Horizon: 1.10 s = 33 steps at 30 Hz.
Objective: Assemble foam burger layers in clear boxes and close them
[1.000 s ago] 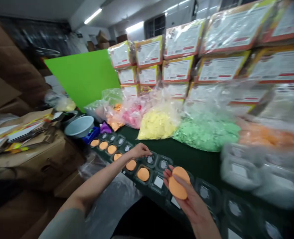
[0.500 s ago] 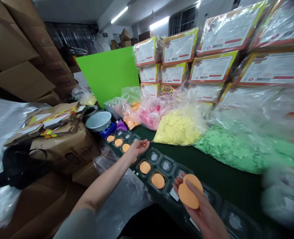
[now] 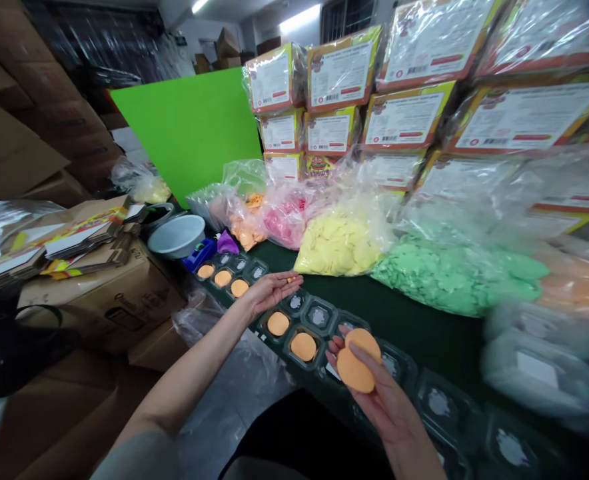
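My right hand [image 3: 374, 390] holds a small stack of orange foam discs [image 3: 357, 360] between thumb and fingers, just above a row of dark plastic trays [image 3: 319, 317] on the green table. My left hand [image 3: 269, 290] hovers palm up over the trays, fingers stretched out, with a tiny orange bit near the fingertips. Several tray cells to the left hold orange discs [image 3: 278, 323]; the cells to the right show only white labels.
Clear bags of yellow pieces [image 3: 337, 243], green pieces [image 3: 454, 273], pink and orange pieces lie behind the trays. Wrapped boxes [image 3: 409, 113] are stacked at the back beside a green board [image 3: 189, 130]. A grey bowl [image 3: 177, 235] and cardboard cartons [image 3: 99, 293] stand left.
My left hand has lifted off the trays and turned palm up. My right hand keeps the orange discs. The camera has swung, so the view has shifted.
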Each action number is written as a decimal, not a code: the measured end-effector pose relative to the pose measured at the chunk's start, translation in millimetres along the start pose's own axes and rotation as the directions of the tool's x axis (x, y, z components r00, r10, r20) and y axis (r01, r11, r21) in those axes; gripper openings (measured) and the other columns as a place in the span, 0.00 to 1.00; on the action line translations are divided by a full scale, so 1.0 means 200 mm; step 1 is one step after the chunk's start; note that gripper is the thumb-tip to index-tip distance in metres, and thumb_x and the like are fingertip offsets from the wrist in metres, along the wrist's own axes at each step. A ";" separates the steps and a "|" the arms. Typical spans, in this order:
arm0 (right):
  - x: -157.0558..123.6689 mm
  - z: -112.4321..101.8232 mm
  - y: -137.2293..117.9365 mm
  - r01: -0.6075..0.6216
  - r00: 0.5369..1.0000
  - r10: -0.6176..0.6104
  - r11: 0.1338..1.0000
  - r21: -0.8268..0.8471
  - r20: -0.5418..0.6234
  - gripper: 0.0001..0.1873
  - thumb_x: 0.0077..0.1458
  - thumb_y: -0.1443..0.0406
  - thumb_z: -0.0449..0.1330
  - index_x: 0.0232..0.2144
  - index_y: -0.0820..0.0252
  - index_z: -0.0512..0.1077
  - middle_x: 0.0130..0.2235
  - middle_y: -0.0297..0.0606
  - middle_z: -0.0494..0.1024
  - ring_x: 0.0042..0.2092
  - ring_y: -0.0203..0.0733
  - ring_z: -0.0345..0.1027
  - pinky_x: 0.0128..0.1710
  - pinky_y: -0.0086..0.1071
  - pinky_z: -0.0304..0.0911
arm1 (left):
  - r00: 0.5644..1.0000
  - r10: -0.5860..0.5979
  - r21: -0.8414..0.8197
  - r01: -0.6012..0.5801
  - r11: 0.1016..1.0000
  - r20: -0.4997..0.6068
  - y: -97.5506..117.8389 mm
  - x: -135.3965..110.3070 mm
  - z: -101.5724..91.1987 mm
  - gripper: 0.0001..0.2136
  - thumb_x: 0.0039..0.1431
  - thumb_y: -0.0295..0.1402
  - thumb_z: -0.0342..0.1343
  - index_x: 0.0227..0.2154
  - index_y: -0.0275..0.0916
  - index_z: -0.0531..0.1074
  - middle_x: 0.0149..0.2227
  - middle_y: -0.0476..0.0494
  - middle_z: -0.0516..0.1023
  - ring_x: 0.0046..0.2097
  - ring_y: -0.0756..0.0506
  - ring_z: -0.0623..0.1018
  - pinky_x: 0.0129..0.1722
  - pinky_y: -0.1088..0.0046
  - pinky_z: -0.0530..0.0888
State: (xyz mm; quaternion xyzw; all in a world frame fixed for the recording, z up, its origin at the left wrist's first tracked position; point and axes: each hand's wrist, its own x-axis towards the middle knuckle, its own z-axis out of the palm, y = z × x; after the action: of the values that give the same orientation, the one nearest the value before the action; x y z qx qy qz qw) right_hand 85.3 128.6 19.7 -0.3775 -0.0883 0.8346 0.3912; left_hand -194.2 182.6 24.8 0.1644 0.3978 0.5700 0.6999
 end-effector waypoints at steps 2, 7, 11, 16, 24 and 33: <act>0.00 0.00 0.00 -0.004 1.000 0.004 1.000 0.002 0.004 0.29 0.42 0.70 0.77 0.48 0.63 0.77 0.43 0.45 0.85 0.45 0.47 0.81 0.49 0.39 0.77 | 0.999 0.035 0.073 -0.036 0.997 0.014 -0.01 -0.01 0.01 0.15 0.63 0.16 0.52 0.50 0.22 0.75 0.54 0.22 0.77 0.55 0.41 0.80 0.58 0.70 0.75; -0.01 -0.01 0.01 0.021 0.999 -0.022 1.000 0.015 0.034 0.28 0.43 0.70 0.76 0.48 0.64 0.78 0.42 0.44 0.85 0.45 0.46 0.80 0.50 0.39 0.77 | 0.996 0.089 0.186 -0.086 0.979 -0.012 -0.03 -0.04 0.05 0.12 0.61 0.19 0.60 0.47 0.25 0.78 0.51 0.25 0.80 0.51 0.42 0.82 0.56 0.71 0.76; -0.03 -0.01 0.01 0.042 0.999 -0.042 0.999 0.009 0.030 0.28 0.41 0.69 0.77 0.47 0.64 0.78 0.41 0.44 0.85 0.45 0.47 0.80 0.50 0.40 0.76 | 0.993 0.114 0.248 -0.101 0.963 -0.039 -0.06 -0.03 0.07 0.12 0.57 0.20 0.65 0.44 0.27 0.78 0.45 0.29 0.83 0.45 0.43 0.85 0.48 0.73 0.80; -0.06 0.01 0.00 0.034 0.999 -0.034 0.999 0.016 0.020 0.29 0.40 0.69 0.77 0.47 0.64 0.78 0.41 0.43 0.85 0.45 0.47 0.80 0.51 0.41 0.76 | 0.991 0.079 0.244 -0.049 0.968 -0.112 -0.09 0.01 0.09 0.09 0.58 0.25 0.66 0.41 0.29 0.78 0.37 0.33 0.85 0.35 0.46 0.85 0.36 0.78 0.81; -0.04 0.00 0.00 -0.012 0.999 0.012 1.000 0.014 0.038 0.31 0.37 0.69 0.79 0.47 0.59 0.79 0.46 0.44 0.85 0.48 0.50 0.80 0.46 0.37 0.79 | 0.986 0.062 0.156 -0.038 0.987 -0.153 -0.10 0.02 0.10 0.09 0.66 0.31 0.59 0.38 0.28 0.78 0.33 0.35 0.84 0.30 0.49 0.83 0.31 0.79 0.79; -0.02 -0.02 -0.01 0.027 0.991 -0.041 0.993 0.113 0.124 0.23 0.44 0.61 0.77 0.43 0.59 0.79 0.41 0.42 0.86 0.44 0.47 0.81 0.48 0.43 0.78 | 0.991 0.080 0.182 -0.059 0.981 -0.110 -0.07 -0.01 0.18 0.13 0.68 0.34 0.57 0.35 0.27 0.79 0.30 0.37 0.81 0.28 0.52 0.80 0.30 0.81 0.76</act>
State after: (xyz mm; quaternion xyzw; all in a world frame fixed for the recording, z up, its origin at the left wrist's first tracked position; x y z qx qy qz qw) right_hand 90.9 126.1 20.0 -0.3003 -0.0728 0.8535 0.4196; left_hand -157.0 184.0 38.7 0.2065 0.4818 0.5647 0.6375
